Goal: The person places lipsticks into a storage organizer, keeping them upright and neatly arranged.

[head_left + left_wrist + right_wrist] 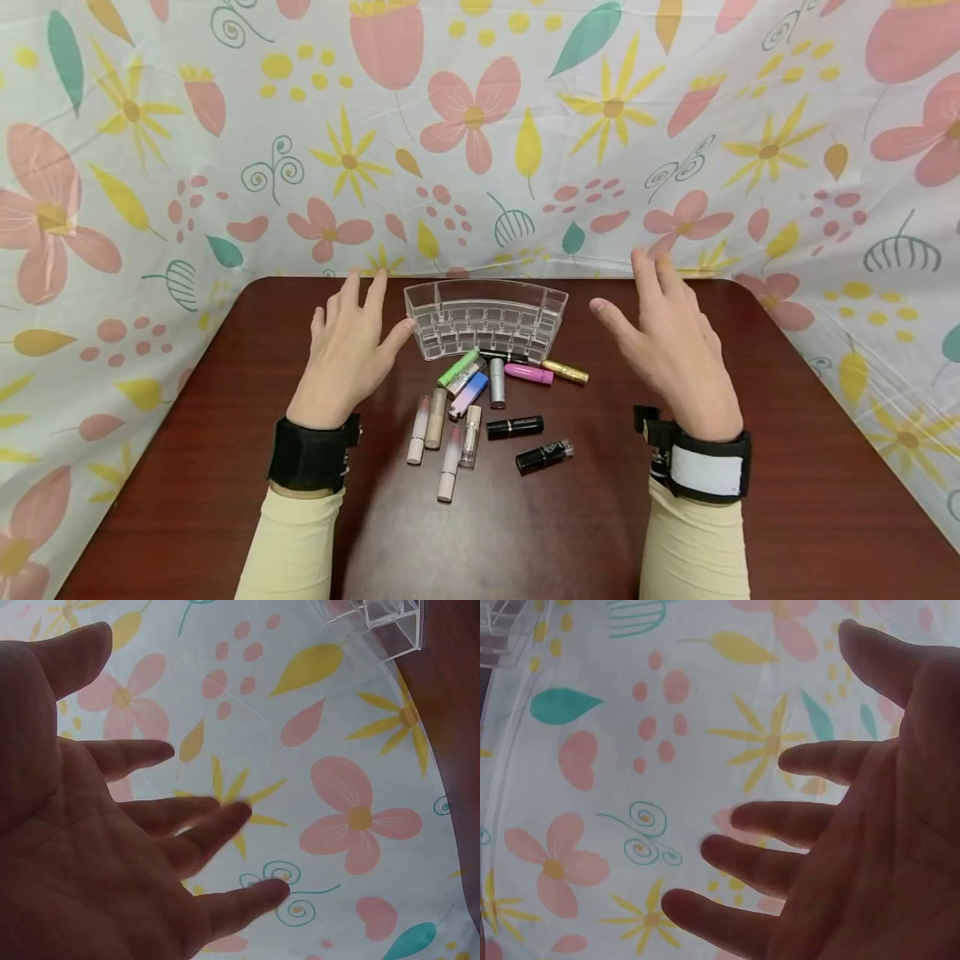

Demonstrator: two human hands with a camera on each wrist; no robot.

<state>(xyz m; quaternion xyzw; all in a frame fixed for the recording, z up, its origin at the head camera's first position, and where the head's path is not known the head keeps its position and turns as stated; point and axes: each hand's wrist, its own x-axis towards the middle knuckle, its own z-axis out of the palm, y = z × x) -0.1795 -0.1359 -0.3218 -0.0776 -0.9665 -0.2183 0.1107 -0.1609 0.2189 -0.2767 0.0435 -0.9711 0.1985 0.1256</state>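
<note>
A clear curved plastic organiser [486, 328] with small compartments stands at the back of the dark wooden table [187, 467]. In front of it lie several lipsticks and lip-gloss tubes, among them a green one [458, 367], a pink one [528, 374], a gold one [565, 371] and two black ones [514, 427]. My left hand [347, 350] hovers open just left of the organiser, its thumb near the corner. My right hand [667, 337] hovers open to the right, fingers spread, holding nothing. Both wrist views show spread fingers [202, 825] [757, 825] against the cloth.
A floral cloth [480, 133] hangs behind and at both sides of the table. A corner of the organiser [375, 619] shows in the left wrist view, and another corner [502, 634] in the right wrist view. Bare tabletop lies to the left, the right and the front.
</note>
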